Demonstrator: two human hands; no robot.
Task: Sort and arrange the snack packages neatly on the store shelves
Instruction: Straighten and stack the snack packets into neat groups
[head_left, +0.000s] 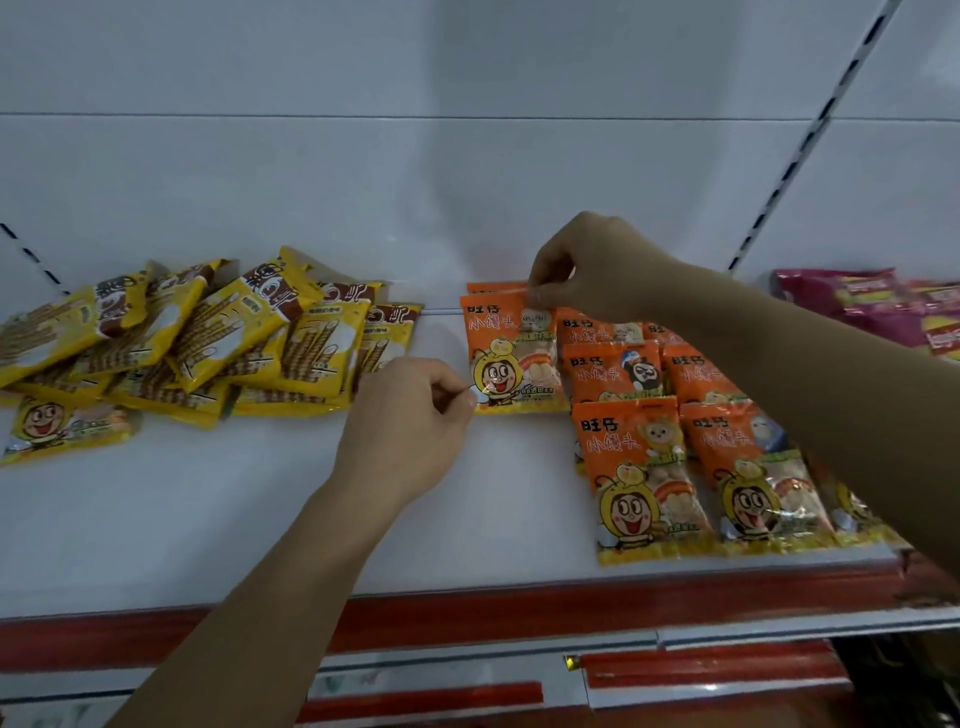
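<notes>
At the left of the frame a loose heap of yellow wafer-roll packets (208, 338) is lying on the white shelf (234, 519), the packets overlapping at mixed angles; just below the heap, at the far left edge, a single yellow-bottomed packet (62, 428) with a cartoon face is lying flat by itself. Moving toward the middle, the left hand (410, 431) is curling its fingers and pinching the lower left corner of an orange snack packet (511, 358); the right hand (587, 270), reaching in from the right, is pinching the same packet along its top edge, so the packet is being held between the two hands at the back of the shelf, resting over another orange packet behind it. To the right of it, rows of matching orange packets (644, 467) are lying flat and overlapping from the back of the shelf to its front edge, partly hidden under the right forearm. At the far right, pink packets (857, 306) are lying at the back. Along the bottom, the red price strip (467, 608) is running across the shelf's front.
</notes>
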